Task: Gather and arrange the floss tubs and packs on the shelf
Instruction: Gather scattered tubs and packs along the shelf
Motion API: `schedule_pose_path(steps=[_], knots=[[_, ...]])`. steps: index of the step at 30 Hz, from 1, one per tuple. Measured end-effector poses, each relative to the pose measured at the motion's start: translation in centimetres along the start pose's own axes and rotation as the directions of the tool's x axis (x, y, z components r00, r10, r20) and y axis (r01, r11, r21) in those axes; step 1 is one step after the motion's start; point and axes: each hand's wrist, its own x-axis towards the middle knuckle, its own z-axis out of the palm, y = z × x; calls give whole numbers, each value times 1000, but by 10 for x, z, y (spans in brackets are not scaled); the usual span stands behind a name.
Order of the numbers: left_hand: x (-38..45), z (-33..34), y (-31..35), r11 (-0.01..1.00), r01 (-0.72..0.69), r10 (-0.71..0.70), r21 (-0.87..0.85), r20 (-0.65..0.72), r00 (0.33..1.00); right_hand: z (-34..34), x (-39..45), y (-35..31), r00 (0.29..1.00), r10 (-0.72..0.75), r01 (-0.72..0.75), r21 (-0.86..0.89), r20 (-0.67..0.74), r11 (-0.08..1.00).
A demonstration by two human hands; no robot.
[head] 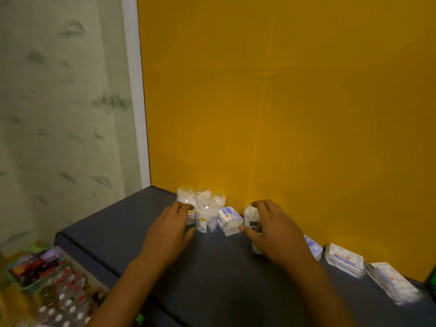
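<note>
Yellow wall behind grey shelf; left hand grip released by tubs, right hand grasping tub.

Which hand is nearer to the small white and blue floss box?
Right. The right hand has its thumb touching the small white and blue floss box; the left hand lies apart, leftward.

Your dark shelf: clear tubs back left, blue box beside, flat packs right.
</note>
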Motion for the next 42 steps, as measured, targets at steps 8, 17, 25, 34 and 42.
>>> schedule_pose_path(steps=[8,17,25,34,42], knots=[[65,23,-26,985,-175,175,7,6,985,21,32,6,992,129,-129,-52,-5,990],[114,48,-46,920,-388,374,46,185,909,39,44,4,972,234,-237,-127,-38,963],[118,51,-45,902,-392,405,-182,39,913,37,38,11,945,323,-326,-152,-47,933],[127,33,-39,683,-272,266,-678,-115,957,36,44,17,918,395,-395,-146,-31,907],[125,28,-32,415,-123,186,-902,-48,981,51,45,24,874,486,-478,-200,-10,855]])
